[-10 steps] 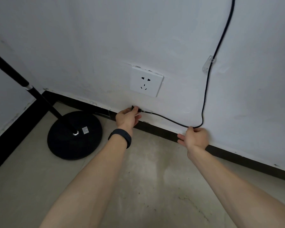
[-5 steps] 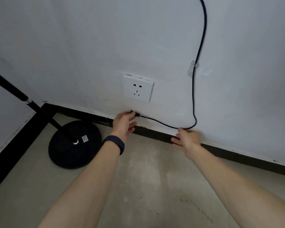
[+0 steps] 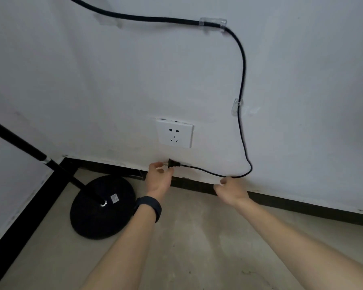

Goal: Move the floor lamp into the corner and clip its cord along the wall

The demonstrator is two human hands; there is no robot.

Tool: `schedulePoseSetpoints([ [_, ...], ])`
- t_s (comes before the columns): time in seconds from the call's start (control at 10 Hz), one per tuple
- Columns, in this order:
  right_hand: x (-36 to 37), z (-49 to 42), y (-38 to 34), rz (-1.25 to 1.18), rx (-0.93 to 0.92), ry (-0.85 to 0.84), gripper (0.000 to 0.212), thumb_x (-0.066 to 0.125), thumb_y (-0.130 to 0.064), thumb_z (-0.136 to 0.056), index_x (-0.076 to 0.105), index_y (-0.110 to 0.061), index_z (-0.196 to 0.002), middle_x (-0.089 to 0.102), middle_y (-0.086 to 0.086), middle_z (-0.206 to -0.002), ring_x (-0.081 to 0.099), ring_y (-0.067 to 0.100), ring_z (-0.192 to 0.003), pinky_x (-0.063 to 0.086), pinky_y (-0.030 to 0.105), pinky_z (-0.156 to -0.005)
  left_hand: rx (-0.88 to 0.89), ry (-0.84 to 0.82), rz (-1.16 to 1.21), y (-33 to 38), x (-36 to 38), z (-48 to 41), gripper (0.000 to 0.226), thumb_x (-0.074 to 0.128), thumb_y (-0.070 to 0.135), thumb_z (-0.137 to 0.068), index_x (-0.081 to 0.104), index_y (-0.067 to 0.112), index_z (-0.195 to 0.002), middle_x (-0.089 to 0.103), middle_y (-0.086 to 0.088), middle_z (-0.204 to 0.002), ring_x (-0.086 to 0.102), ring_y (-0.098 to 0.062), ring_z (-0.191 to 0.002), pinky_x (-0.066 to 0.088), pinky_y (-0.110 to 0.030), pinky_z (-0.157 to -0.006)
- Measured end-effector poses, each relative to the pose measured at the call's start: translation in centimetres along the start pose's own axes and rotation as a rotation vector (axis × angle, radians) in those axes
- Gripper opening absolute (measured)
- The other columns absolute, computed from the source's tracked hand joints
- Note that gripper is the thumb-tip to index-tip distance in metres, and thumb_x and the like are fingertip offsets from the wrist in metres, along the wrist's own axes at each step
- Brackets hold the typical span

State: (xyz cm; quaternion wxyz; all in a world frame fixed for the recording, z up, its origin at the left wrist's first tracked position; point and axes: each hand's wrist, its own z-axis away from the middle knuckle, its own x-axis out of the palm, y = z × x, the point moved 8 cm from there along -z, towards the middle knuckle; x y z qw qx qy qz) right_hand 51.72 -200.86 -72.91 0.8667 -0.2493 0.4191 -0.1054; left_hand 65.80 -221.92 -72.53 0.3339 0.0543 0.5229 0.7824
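Observation:
The floor lamp's round black base (image 3: 102,207) stands on the floor in the corner, its black pole (image 3: 29,150) slanting up to the left. Its black cord (image 3: 242,84) runs along the white wall through a clear clip (image 3: 213,23) at the top and a second clear clip (image 3: 236,105) lower down, then loops near the baseboard. My left hand (image 3: 158,177) pinches the black plug (image 3: 173,164) just below the white wall socket (image 3: 175,133). My right hand (image 3: 231,190) holds the cord's low bend against the wall.
A black baseboard (image 3: 302,203) runs along the foot of both walls. The floor (image 3: 197,237) is bare grey concrete. A dark band sits on my left wrist.
The view has tilted up, so the upper clip and the horizontal cord run now show. My hands stay on the plug and the cord's low bend, slightly shifted.

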Motion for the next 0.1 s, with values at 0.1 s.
schedulePoseSetpoints([
  [0.1, 0.26, 1.66, -2.73, 0.313, -0.219, 0.011, 0.046, 0.050, -0.034, -0.094, 0.055, -0.018, -0.137, 0.056, 0.007, -0.142, 0.051, 0.030, -0.130, 0.044, 0.037, -0.105, 0.244, 0.274, -0.439, 2.79, -2.92, 1.63, 0.062, 0.063, 0.028, -0.090, 0.038, 0.017, -0.146, 0.038, -0.020, -0.152, 0.038, -0.039, -0.135, 0.038, -0.047, -0.108],
])
